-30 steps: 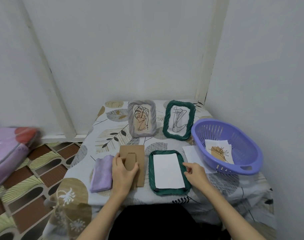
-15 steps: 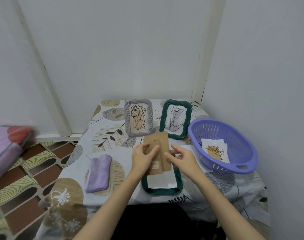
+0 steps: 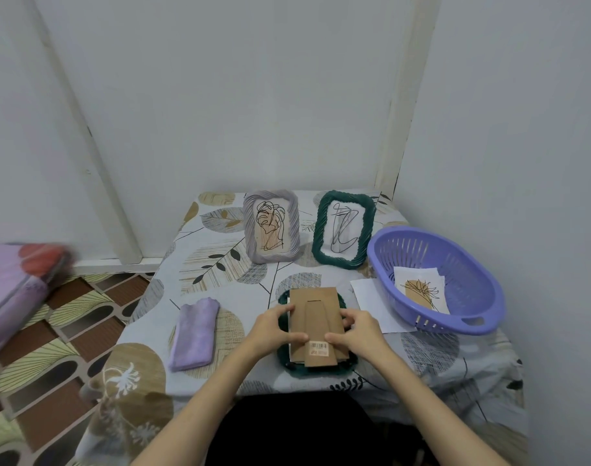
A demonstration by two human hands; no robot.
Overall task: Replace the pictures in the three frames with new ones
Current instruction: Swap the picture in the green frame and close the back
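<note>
- Cardboard backing (image 3: 316, 322) laid over green frame (image 3: 282, 356), apparently not fully seated.
- Left hand (image 3: 273, 327) and right hand (image 3: 358, 332) clamped on backing edges.
- Purple basket (image 3: 482, 297) right of frame.

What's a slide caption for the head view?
Both hands seat the cardboard backing onto the face-down green frame.

My worktop (image 3: 220, 264) wears a leaf-print cloth. Under my grip lies a green frame (image 3: 282, 356); a purple cloth (image 3: 194, 334) left, paper sheet (image 3: 371, 297) and purple basket (image 3: 472, 327) right. Beyond stand a grey frame (image 3: 250, 230) and another green frame (image 3: 321, 243).
</note>
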